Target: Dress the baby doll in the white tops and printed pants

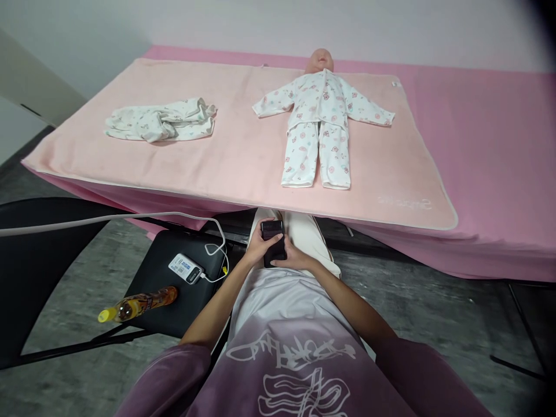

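Observation:
My left hand (pixel 259 243) and my right hand (pixel 295 255) both hold a dark phone (pixel 273 230) over my lap, one at each side of it. Its screen looks black. On the table in front lies a doll (pixel 322 60) on its back, dressed in a white printed top (pixel 320 101) with sleeves spread wide. White printed trousers (pixel 300 153) lie below the top, legs side by side. Further left is a bundle of white printed cloth (pixel 160 120), loosely folded.
A pink mat (pixel 208 168) covers much of the pink-draped table (pixel 499 174). At my left, a black stool (pixel 156 263) bears a bottle with a yellow cap (pixel 139 305) and a white device (pixel 186 268) with a cable (pixel 174 214). A black chair (pixel 35 260) stands further left.

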{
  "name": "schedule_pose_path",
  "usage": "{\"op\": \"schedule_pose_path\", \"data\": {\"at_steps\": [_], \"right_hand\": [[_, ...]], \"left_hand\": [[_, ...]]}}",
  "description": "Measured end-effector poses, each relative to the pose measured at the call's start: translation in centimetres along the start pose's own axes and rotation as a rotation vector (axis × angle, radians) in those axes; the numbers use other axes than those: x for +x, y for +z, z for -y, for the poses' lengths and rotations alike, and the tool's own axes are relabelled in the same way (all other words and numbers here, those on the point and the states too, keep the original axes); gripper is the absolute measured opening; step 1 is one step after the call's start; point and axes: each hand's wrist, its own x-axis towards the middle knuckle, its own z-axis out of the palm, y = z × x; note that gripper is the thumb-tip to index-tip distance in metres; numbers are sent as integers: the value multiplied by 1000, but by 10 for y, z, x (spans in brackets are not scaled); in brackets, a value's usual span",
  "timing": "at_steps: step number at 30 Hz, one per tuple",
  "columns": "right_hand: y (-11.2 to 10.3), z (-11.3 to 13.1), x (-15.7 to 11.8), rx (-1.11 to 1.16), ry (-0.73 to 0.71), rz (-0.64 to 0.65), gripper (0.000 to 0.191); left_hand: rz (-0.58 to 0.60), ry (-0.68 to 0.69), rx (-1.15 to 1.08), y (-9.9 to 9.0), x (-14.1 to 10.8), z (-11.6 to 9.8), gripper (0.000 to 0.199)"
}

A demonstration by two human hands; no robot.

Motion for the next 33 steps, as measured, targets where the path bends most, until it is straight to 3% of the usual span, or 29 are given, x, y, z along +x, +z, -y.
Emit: {"op": "schedule_pose_path", "data": {"at_steps": [6,12,20,33], "right_hand": [[-1,5,-1,6,15,-3,120],[-1,6,-1,41,5,9,141],[-2,1,0,98,-5,42,164],[0,-5,2,107,-24,11,156]], "left_hand": [[-21,29,15,1,2,3,75],[-59,-77,-133,2,1,0,54],[-61,-78,-150,4,2,-8,50],[-46,-94,-161,4,7,-7,53]]}}
